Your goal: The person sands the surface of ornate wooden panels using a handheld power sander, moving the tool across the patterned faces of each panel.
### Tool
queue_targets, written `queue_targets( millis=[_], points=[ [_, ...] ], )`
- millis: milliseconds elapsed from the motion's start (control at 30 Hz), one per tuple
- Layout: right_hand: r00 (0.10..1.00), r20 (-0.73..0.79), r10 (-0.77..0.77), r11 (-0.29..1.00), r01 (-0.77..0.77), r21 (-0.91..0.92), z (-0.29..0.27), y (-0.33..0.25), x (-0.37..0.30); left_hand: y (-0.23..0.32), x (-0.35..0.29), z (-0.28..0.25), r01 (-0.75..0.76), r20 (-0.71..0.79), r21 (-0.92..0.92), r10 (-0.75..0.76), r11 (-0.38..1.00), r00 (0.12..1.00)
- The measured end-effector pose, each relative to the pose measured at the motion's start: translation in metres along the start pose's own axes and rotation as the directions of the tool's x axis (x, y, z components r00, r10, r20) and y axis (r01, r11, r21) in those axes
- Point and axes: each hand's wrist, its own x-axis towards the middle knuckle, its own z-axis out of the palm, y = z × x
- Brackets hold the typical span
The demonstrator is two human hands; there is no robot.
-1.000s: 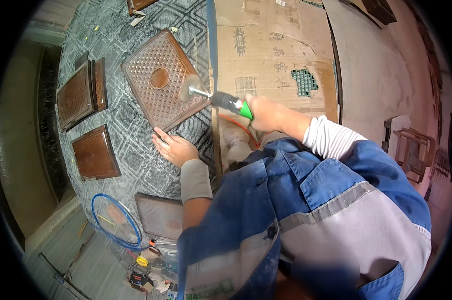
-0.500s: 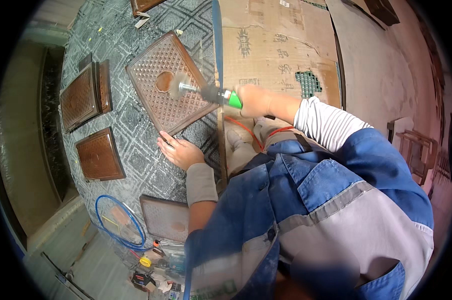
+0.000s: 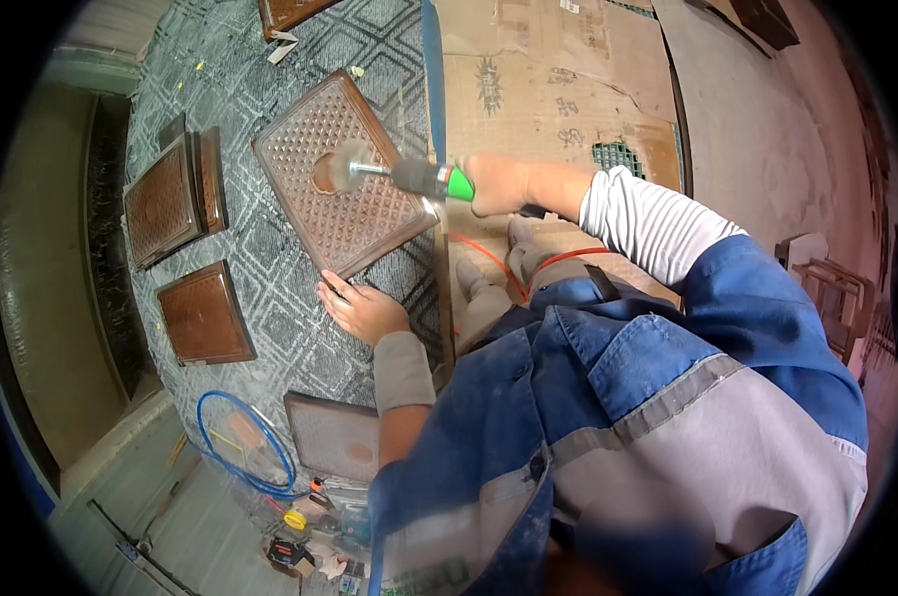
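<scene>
A brown rectangular panel [image 3: 300, 134] with a grid of small raised studs and a smooth round centre lies slanted before me. My right hand [image 3: 497, 185] grips a power drill [image 3: 424, 180] with a green band and dark chuck. On its shaft a round brush-like wheel [image 3: 348, 165] is blurred by spin, over the panel beside the round centre; contact is hard to tell. My left hand [image 3: 365, 312] lies at the panel's near corner, fingers stretched and slightly apart, fingertips touching its edge.
Patterned grey cloth [image 3: 280, 328] covers the work surface. More brown panels [image 3: 206, 313] lie at left, and a paler panel [image 3: 335, 437] near me. A coiled blue hose [image 3: 206, 427] and small tools sit at lower left. Cardboard [image 3: 528, 60] is beyond, with a red hose [image 3: 479, 250] by my feet.
The drill has swung more level, and its wheel has shifted slightly up the panel, past the middle of the round centre. My left hand stays at the corner. The whole view has shifted slightly.
</scene>
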Motion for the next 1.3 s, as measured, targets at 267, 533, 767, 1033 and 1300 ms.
queue_targets(
  millis=[267,533,767,1033,1300],
  points=[
    [0.999,-0.022,0.029,0.996,-0.026,0.091,-0.009,0.001,-0.020,0.000,0.000,-0.003,0.005,0.013,0.014,-0.005,1.000,1.000],
    [0.974,0.141,0.178,0.970,-0.198,0.139,-0.012,-0.002,-0.045,0.001,0.000,-0.003,0.020,0.024,0.016,-0.020,1.000,1.000],
    [0.996,0.057,0.064,0.994,-0.069,0.081,0.014,0.020,-0.045,0.000,0.001,-0.003,0.013,0.038,0.021,-0.014,1.000,0.999],
    [0.996,0.066,0.057,0.995,-0.062,0.074,0.018,0.021,-0.061,0.002,0.001,-0.004,0.017,0.036,0.023,-0.018,1.000,0.999],
    [0.997,0.073,0.038,0.996,-0.044,0.078,0.011,0.011,-0.052,0.005,0.001,-0.006,0.042,0.050,0.030,-0.044,0.999,0.998]
  ],
)
